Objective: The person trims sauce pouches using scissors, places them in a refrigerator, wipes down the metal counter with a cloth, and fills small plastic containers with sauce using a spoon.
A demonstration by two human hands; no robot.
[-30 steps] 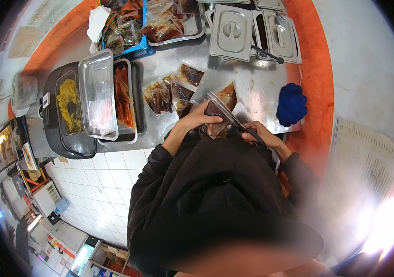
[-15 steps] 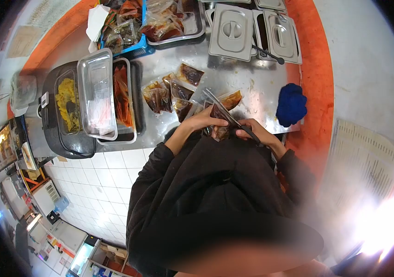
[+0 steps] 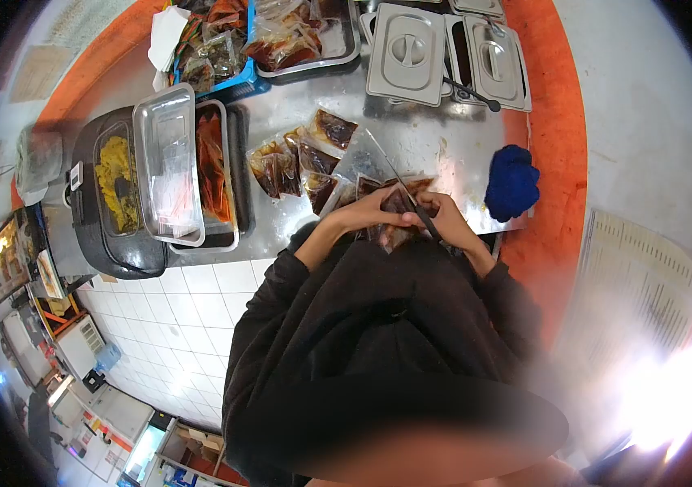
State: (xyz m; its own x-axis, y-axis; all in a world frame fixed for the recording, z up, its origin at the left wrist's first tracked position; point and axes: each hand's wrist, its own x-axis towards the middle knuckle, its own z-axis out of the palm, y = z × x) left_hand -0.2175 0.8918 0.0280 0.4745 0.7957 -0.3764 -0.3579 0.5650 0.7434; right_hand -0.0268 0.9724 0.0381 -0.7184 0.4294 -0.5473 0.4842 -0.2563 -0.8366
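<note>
My left hand is closed on a small clear sachet of dark brown sauce, held close to my body at the counter's near edge. In my right hand is a pair of scissors with long metal blades and a dark handle, the blades pointing up and away to the left. My right fingers also reach the sachet, beside the left fingertips. More sauce sachets lie on the steel counter just beyond my left hand. Other sachets sit right behind my hands, partly covered by them.
Left on the counter stand a clear plastic tub, a tray of red-orange contents and a dark case with yellow food. Behind are a blue basket, a sachet tray and lidded steel pans. A blue cloth lies right.
The scissors have swung more upright, and their blades now look together instead of slightly apart. My right hand has moved up and left, its fingers now meeting the left hand at the sachet.
</note>
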